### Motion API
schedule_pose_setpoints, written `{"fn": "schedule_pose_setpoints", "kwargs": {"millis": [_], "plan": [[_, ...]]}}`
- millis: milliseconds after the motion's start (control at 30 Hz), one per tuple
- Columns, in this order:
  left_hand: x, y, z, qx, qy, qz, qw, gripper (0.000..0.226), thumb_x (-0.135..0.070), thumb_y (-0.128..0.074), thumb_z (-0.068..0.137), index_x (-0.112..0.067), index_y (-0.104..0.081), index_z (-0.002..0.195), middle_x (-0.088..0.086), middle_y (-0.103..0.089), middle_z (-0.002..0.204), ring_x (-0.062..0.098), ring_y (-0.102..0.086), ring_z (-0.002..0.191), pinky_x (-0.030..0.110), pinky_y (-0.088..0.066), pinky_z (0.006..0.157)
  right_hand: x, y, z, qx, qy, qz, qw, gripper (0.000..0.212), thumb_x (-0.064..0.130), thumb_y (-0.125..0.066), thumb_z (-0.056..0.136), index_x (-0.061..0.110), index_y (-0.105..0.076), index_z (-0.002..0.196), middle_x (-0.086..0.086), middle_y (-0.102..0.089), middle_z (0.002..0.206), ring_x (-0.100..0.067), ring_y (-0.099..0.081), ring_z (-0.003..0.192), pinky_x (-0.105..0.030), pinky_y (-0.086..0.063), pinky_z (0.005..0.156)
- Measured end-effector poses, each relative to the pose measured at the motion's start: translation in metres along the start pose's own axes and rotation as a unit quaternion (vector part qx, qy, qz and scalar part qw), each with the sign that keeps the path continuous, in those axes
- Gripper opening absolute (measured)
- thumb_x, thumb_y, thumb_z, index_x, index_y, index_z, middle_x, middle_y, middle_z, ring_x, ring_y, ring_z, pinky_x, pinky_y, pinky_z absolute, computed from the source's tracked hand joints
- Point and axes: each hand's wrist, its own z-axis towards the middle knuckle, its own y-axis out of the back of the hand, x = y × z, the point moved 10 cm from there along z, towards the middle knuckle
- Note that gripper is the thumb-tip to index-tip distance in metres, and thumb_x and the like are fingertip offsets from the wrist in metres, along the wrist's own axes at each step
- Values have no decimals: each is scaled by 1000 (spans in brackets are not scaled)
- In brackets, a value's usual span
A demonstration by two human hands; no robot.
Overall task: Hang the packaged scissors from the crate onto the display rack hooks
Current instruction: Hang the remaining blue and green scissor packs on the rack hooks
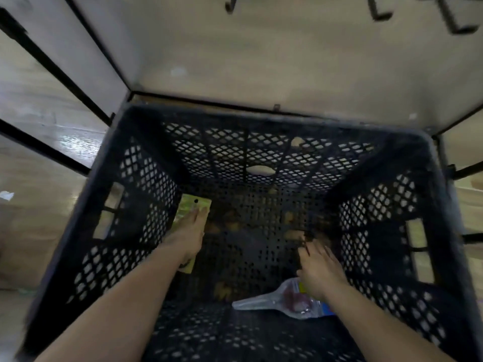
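pick-up step, i judge: in the crate (pixel 261 116), the left hand (pixel 192 232) lays straight fingers (pixel 199 215) on a green pack (pixel 194 202) by the left wall, the right hand (pixel 320 267) spreads loosely over a clear pack (pixel 269 300) at near right; next calls for a pinch, then a lift to the far hooks (pixel 379 11).

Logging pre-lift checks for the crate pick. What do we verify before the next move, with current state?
1. Left hand on green package: ok, fingers lie along it.
2. Left grip closed on it: cannot tell, thumb hidden, frame blurred.
3. Hang hole in green package: ok, visible near its far edge.
4. Right hand free: ok, fingers spread, holding nothing.
5. Clear scissors pack reachable: ok, lies on the crate floor by the right wrist.
6. Rack hooks free: ok, visible parts bare.
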Motion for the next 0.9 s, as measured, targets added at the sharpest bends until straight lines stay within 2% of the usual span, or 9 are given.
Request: {"fn": "schedule_pose_setpoints", "kwargs": {"millis": [67, 167, 267, 433, 533, 667, 733, 800, 900], "plan": [[14, -1, 22, -14, 12, 21, 1000, 68, -8, -32, 96, -21, 5, 151, 0, 7, 159, 27, -19, 142, 36, -32, 109, -8, -22, 13, 64, -11, -22, 998, 39, 20, -46, 93, 16, -42, 131, -7, -40, 138, -25, -35, 129, -36, -32, 104], [16, 5, 48, -51, -7, 61, 997, 66, -4, -38, 94, -14, -7, 151, 8, -4, 158, 28, -18, 142, 36, -30, 111, -17, -46, 28, 139, -13, -54, 989, 41, 19, -49, 90, 18, -46, 131, -8, -40, 135, -27, -38, 126, -36, -37, 100], [16, 4, 68, -60, -14, 61, 996, 62, -1, -38, 93, -12, -16, 150, 11, -5, 158, 30, -15, 143, 39, -29, 112, -20, -53, 36, 152, -1, -97, 984, 45, 18, -49, 90, 21, -43, 135, -9, -38, 136, -28, -37, 126, -37, -39, 100], [9, 0, 90, -67, -23, 64, 995, 61, -18, -53, 91, -17, -25, 145, 13, -14, 152, 33, -14, 141, 45, -24, 113, -25, -61, 40, 172, 1, -111, 979, 46, 12, -52, 89, 17, -46, 134, -9, -39, 136, -27, -37, 126, -37, -42, 97], [16, -1, 96, -50, -2, 21, 999, 69, -22, -64, 86, -21, -27, 143, 11, -16, 147, 35, -24, 135, 49, -34, 107, -25, -58, 40, 176, 1, -89, 980, 40, 11, -52, 89, 15, -50, 129, -8, -42, 133, -27, -41, 123, -35, -43, 93], [19, 5, 97, -62, -7, 63, 996, 73, -31, -73, 78, -17, -34, 138, 12, -31, 138, 33, -32, 129, 44, -38, 102, -26, -53, 41, 169, -4, -61, 984, 27, 11, -47, 90, 18, -53, 116, -6, -51, 124, -26, -52, 110, -30, -42, 75], [21, 8, 98, -52, 1, 80, 995, 65, -30, -74, 78, -14, -40, 132, 12, -38, 133, 32, -38, 124, 41, -41, 99, -25, -47, 42, 151, -7, -46, 988, 27, 10, -45, 90, 19, -49, 115, -7, -55, 120, -28, -56, 106, -29, -40, 71], [18, 8, 98, -28, -4, 99, 995, 47, -26, -69, 84, -12, -49, 124, 12, -47, 128, 30, -45, 118, 37, -44, 94, -24, -39, 46, 124, -14, -16, 992, 31, 7, -45, 89, 19, -44, 117, -10, -55, 117, -29, -56, 104, -31, -39, 68], [13, 12, 94, -2, -12, 100, 995, 27, -21, -62, 89, -15, -61, 115, 10, -58, 120, 25, -55, 109, 31, -46, 86, -29, -24, 57, 67, -59, 59, 994, 38, 8, -50, 87, 21, -45, 122, -12, -55, 118, -31, -57, 103, -32, -44, 70]]}}
